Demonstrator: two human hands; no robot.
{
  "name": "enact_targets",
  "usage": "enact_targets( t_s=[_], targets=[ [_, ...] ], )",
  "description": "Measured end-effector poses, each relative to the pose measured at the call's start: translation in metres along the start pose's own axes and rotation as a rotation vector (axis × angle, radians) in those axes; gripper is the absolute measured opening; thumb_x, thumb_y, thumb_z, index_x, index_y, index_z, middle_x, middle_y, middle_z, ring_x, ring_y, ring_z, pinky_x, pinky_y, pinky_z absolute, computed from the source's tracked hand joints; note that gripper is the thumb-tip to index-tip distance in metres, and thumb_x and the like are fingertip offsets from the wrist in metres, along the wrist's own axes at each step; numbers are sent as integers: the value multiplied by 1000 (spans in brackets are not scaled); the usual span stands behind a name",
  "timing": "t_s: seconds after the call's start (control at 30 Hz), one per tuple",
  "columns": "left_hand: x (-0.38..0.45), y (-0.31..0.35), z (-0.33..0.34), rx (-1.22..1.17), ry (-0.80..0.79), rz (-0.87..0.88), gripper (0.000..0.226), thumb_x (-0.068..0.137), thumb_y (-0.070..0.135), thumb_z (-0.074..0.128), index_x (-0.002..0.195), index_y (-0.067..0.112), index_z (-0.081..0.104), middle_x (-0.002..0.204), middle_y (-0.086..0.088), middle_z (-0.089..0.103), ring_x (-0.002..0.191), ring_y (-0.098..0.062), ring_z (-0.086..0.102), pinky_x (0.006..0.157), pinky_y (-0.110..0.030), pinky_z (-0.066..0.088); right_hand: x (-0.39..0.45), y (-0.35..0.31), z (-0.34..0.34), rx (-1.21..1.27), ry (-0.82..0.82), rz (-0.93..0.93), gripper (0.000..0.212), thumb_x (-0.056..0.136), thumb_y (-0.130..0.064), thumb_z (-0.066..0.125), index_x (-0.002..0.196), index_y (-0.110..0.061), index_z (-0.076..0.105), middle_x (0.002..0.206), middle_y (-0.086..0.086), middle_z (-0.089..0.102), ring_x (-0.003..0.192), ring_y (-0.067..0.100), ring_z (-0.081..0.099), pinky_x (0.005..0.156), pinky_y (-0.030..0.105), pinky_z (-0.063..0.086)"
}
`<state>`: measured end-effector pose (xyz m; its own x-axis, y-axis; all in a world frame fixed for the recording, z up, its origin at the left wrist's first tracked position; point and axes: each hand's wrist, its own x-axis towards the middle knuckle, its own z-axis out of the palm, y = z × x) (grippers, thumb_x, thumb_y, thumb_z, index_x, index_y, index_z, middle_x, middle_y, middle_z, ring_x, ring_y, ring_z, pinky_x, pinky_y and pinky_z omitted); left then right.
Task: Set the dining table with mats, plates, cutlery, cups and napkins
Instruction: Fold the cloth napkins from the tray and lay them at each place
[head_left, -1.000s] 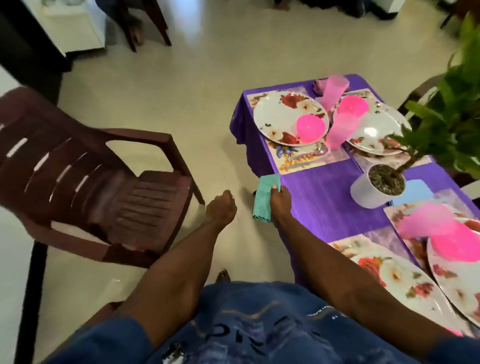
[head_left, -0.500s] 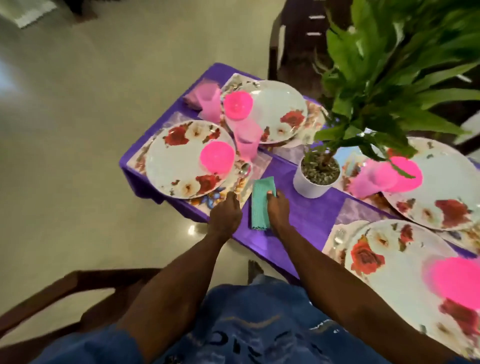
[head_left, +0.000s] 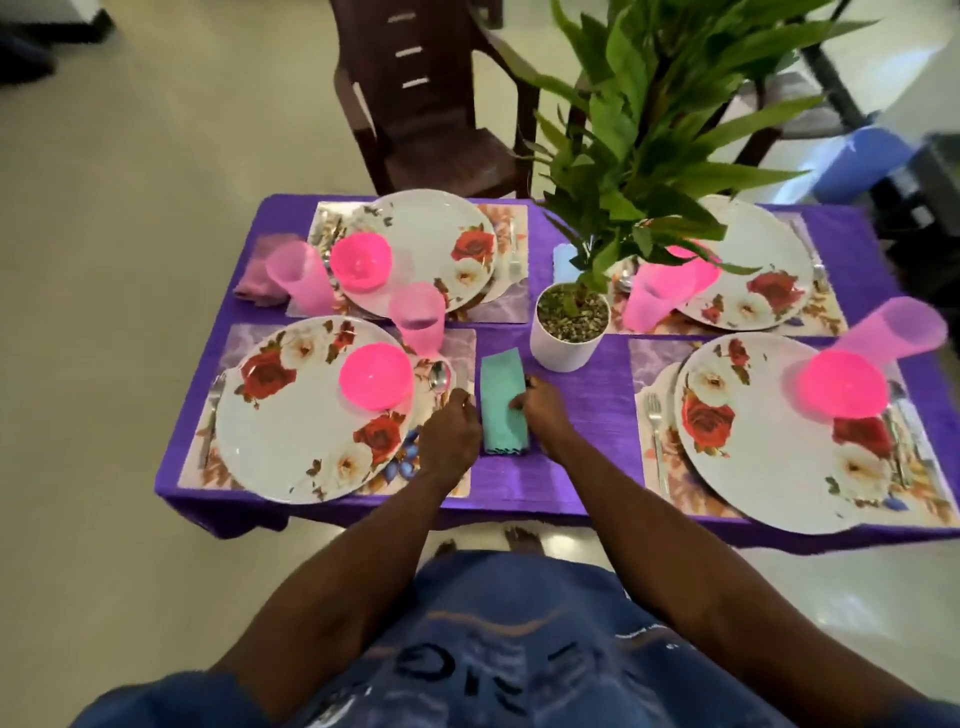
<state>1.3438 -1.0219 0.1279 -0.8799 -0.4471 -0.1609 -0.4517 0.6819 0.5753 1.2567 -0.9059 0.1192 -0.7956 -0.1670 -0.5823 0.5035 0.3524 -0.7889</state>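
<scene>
The napkin (head_left: 503, 402) lies flat on the desk (head_left: 587, 405) between two mats. Right hand (head_left: 543, 410) fingers press its right edge; left hand (head_left: 451, 434) rests curled, empty, beside it.

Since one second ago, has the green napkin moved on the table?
Yes. The green napkin hung at the table edge, far from the white plant pot; now it lies flat on the purple cloth just beside that pot, the right hand touching it.

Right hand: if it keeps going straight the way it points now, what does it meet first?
The right hand points up-left, fingertips already on the teal napkin. Beyond that, probably the pink cup, though depth is unclear.
</scene>
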Motion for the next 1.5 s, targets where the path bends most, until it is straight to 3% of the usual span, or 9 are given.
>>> enact_targets(
  t_s=[0.07,0.23,0.37,0.47,0.73,0.83,1.03,1.33,1.5],
  targets=[
    [0,-3,-2,-2,-18,25,25,102,22,38,114,7,54,102,-22,67,93,-41,62,73,-41,44,3,3,6,-19,6,-12,44,80,7,53,120,-9,61,114,13,68,100,33,66,88,52,54],
    [1,-17,-12,-6,-86,63,23,102,23,38,111,10,54,94,-21,67,86,-41,62,66,-38,38,6,-7,9,-50,40,-34,46,84,8,51,128,-7,56,119,9,65,103,28,63,91,46,53],
    [3,-37,-12,0,-132,64,20,102,30,34,104,19,51,74,-10,69,69,-34,65,67,-40,51,7,-18,12,-51,48,-87,45,85,14,46,127,-2,54,120,13,63,98,27,61,85,43,53],
    [7,-42,-17,-6,-137,56,22,101,29,35,105,17,53,79,-9,69,71,-32,65,70,-45,53,9,-18,15,-50,66,-114,41,87,11,49,126,-2,53,121,12,62,100,25,60,83,40,53],
    [13,-40,-23,30,-64,111,23,104,28,37,110,14,53,85,-10,68,70,-29,64,66,-43,55,-11,7,22,-511,292,-278,56,87,-18,64,140,-11,47,131,14,46,119,29,49,95,38,45],
    [15,-37,-21,40,-90,126,20,103,27,37,109,15,52,83,-9,68,71,-30,64,67,-45,55,-19,21,22,-516,277,-198,52,91,-23,61,139,-12,47,131,15,47,118,30,50,93,37,46],
    [15,-39,-18,80,-121,160,17,102,27,38,108,16,51,81,-8,67,69,-29,64,66,-44,56,-23,32,21,-593,245,-247,49,93,-21,60,140,-14,50,133,12,44,120,28,48,98,34,44],
    [13,-42,-19,135,-136,214,17,102,27,42,110,15,51,84,-5,67,68,-25,63,66,-44,58,-30,38,21,-919,117,-270,62,90,-50,61,146,-30,43,148,8,28,135,30,27,112,41,30],
    [13,-43,-21,151,-96,258,17,102,26,41,108,14,51,81,-6,66,66,-26,63,64,-44,57,-40,35,18,-827,151,-251,63,95,-42,56,150,-23,31,151,10,24,138,30,26,111,48,36]
  ],
)
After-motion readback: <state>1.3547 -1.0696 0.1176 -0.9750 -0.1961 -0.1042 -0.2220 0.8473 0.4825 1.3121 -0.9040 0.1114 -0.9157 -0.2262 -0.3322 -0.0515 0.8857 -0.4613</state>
